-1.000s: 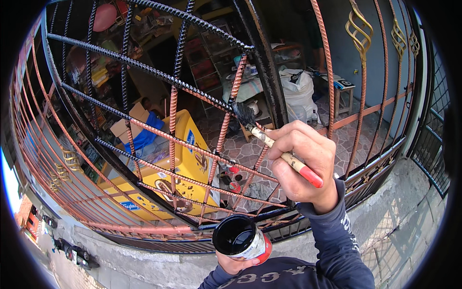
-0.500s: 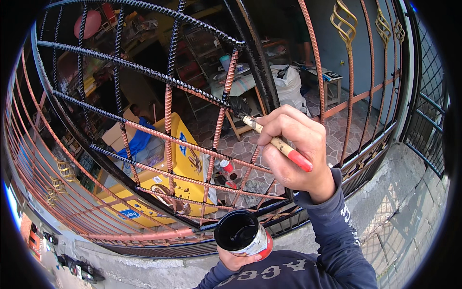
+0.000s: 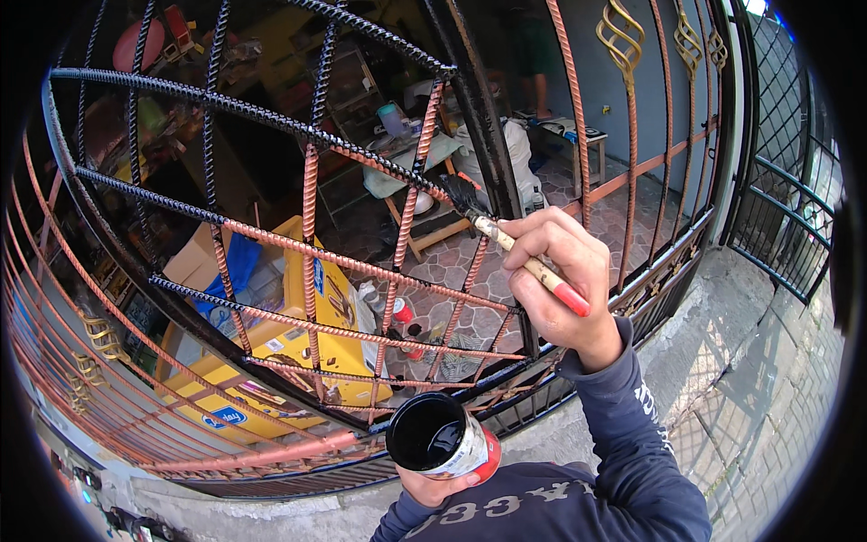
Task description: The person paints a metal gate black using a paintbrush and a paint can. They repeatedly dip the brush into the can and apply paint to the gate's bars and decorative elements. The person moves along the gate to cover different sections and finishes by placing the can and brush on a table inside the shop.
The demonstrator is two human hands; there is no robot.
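Observation:
My right hand [image 3: 562,275] grips a paintbrush [image 3: 506,239] by its pale handle, which ends in red. Black bristles touch a ribbed bar of the metal grille [image 3: 352,154], close to its thick black frame post. Upper and left bars are black, while many lower ones are copper-coloured; the bar under the brush is partly both. Low in front of me, my left hand [image 3: 435,488] is wrapped round an open paint can [image 3: 452,443], tilted so the glossy black paint inside shows. Part of that hand is hidden by the can.
Behind the grille stand a yellow chest freezer [image 3: 271,348], a small table [image 3: 406,176] and a white sack [image 3: 506,154]. Copper bars with gold twisted ornaments [image 3: 621,41] rise at the right. A concrete ledge [image 3: 650,348] runs below. Someone's legs [image 3: 540,90] show far inside.
The brush has slid right along the bar toward the frame post, with my right hand behind it. My view has shifted slightly to the right. The can remains in my left hand.

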